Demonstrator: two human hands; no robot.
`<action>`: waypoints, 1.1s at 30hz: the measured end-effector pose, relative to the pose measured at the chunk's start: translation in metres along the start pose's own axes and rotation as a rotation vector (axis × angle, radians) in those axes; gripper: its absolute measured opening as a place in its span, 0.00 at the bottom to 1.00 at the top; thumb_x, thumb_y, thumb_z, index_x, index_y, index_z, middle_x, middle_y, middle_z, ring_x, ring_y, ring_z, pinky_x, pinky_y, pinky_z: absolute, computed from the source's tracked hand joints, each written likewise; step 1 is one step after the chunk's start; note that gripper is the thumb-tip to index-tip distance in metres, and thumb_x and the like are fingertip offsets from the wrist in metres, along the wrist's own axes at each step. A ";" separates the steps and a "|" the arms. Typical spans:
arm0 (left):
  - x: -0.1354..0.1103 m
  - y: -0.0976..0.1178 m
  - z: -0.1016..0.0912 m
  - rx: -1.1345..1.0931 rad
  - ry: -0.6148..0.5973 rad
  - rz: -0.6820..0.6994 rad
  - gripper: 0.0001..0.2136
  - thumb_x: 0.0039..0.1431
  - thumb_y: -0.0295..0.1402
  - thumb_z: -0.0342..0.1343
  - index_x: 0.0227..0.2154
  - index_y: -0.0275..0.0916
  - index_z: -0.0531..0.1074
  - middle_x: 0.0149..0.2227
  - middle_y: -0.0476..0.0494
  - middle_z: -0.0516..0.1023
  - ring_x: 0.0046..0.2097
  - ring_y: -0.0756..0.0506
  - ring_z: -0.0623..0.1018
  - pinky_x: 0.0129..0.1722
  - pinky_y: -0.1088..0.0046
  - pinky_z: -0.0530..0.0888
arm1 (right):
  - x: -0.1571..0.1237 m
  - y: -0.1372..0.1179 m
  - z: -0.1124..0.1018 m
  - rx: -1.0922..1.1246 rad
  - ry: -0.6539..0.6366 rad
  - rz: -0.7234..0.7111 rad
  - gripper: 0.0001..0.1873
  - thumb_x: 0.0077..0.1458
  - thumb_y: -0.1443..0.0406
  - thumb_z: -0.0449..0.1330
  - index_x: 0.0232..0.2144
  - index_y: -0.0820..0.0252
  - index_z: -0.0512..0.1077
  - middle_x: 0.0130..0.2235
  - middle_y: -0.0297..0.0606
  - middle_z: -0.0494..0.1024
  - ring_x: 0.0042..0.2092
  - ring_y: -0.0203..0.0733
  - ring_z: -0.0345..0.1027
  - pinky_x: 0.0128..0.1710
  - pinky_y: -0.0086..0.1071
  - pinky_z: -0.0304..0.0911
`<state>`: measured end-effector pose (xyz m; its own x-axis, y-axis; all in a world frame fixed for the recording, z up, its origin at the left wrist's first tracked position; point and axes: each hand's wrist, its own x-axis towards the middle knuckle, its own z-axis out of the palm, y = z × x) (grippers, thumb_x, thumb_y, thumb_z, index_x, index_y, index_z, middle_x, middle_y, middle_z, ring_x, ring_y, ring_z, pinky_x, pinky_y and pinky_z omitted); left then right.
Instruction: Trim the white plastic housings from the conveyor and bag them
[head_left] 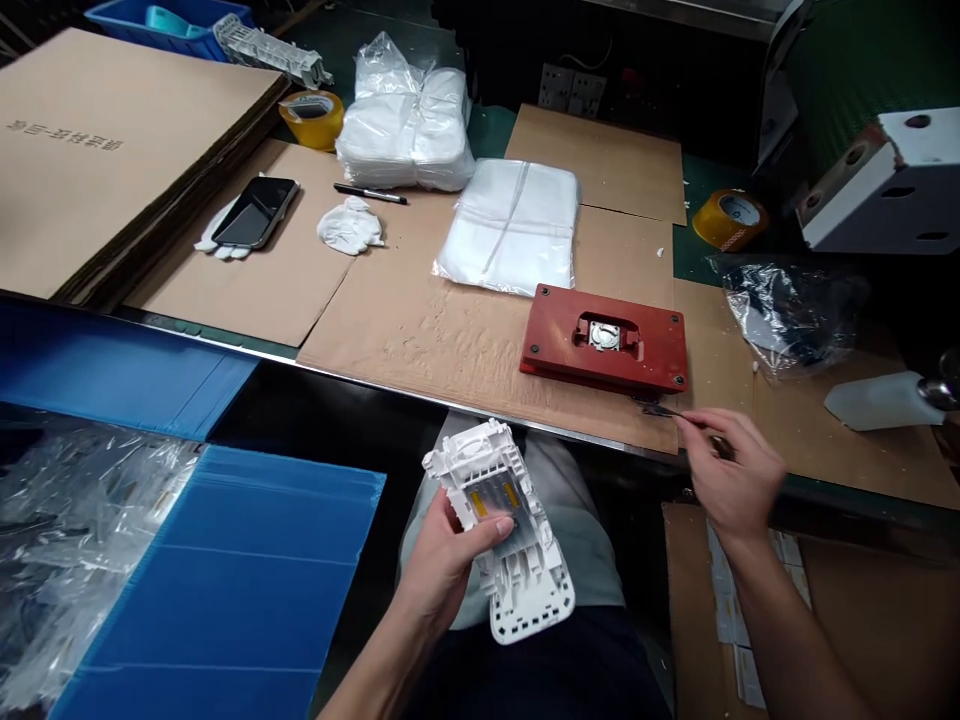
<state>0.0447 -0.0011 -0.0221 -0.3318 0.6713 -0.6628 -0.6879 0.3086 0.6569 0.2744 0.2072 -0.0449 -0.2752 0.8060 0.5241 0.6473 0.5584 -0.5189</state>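
My left hand [442, 565] grips a white moulded plastic part [529, 600] above my lap, with the thumb lying across its yellow-marked centre. The part is a ribbed, lattice-like frame. My right hand [731, 470] pinches a thin dark metal tool [664, 411] at the table's front edge. The tool's tip points left and ends just below the front corner of a red metal jig [600, 365]. The jig lies on brown cardboard [420, 340] and has a small silver insert [604, 335] in its central recess.
Clear bags of white plastic bags [514, 225] and a white glove [350, 226] lie beyond the jig, with a phone [255, 212] and a marker pen [371, 193]. Cardboard sheets [112, 150] stack at far left. Blue corrugated plastic sheets [225, 570] sit lower left, and a white machine block [877, 185] stands right.
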 end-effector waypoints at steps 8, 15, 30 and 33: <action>-0.009 -0.006 -0.009 0.253 0.110 0.236 0.21 0.49 0.34 0.70 0.46 0.42 0.72 0.43 0.45 0.79 0.45 0.40 0.78 0.45 0.65 0.73 | -0.043 -0.116 -0.018 0.718 -0.185 0.824 0.18 0.47 0.61 0.74 0.40 0.58 0.77 0.34 0.40 0.79 0.33 0.43 0.74 0.28 0.31 0.66; -0.017 -0.008 -0.012 0.535 0.086 0.478 0.10 0.51 0.30 0.64 0.31 0.41 0.67 0.36 0.49 0.71 0.37 0.46 0.72 0.38 0.71 0.69 | -0.066 -0.161 -0.002 1.084 -0.572 0.969 0.19 0.53 0.64 0.71 0.45 0.53 0.70 0.31 0.30 0.76 0.29 0.32 0.68 0.28 0.24 0.64; -0.018 -0.012 -0.008 0.655 0.081 0.578 0.08 0.55 0.26 0.60 0.31 0.42 0.65 0.40 0.49 0.70 0.40 0.46 0.72 0.40 0.70 0.68 | -0.069 -0.166 0.007 1.097 -0.577 0.976 0.16 0.54 0.63 0.71 0.41 0.54 0.70 0.30 0.28 0.76 0.30 0.30 0.70 0.30 0.21 0.66; -0.018 -0.011 -0.008 0.659 0.077 0.577 0.07 0.57 0.27 0.59 0.32 0.42 0.65 0.40 0.48 0.70 0.40 0.46 0.72 0.40 0.70 0.68 | -0.069 -0.166 0.009 1.085 -0.582 0.980 0.16 0.54 0.63 0.71 0.42 0.54 0.70 0.31 0.28 0.76 0.30 0.29 0.70 0.31 0.21 0.66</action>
<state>0.0534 -0.0218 -0.0206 -0.5718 0.8026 -0.1697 0.1056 0.2771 0.9550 0.1799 0.0610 -0.0009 -0.4615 0.7445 -0.4824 0.0027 -0.5426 -0.8400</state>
